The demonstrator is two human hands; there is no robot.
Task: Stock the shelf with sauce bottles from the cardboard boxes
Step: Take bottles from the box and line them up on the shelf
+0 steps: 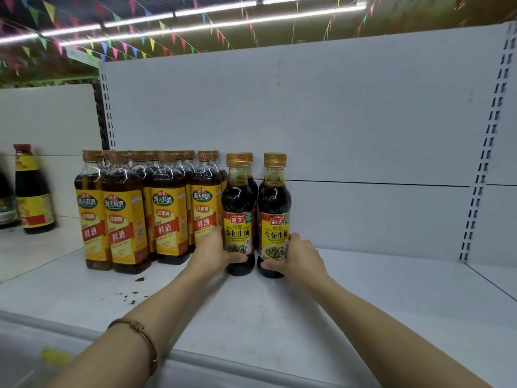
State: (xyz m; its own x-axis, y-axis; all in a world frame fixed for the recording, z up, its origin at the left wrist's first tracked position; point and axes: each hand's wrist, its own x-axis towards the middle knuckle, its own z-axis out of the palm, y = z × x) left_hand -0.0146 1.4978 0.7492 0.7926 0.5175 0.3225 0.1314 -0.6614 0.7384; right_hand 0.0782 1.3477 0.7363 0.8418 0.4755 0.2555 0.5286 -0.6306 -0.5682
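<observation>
Shelf: lots of room left.
Left hand: holds a soy sauce bottle.
Right hand: holds another soy bottle.
Done: cooking wine bottles lined up.

Bright, even light comes from ceiling tube lights at 12 o'clock, blown out white. Glare streaks the bottle shoulders. Motion blur smears the dark bottle at 9 o'clock. Wide-angle distortion bends the edges.
</observation>
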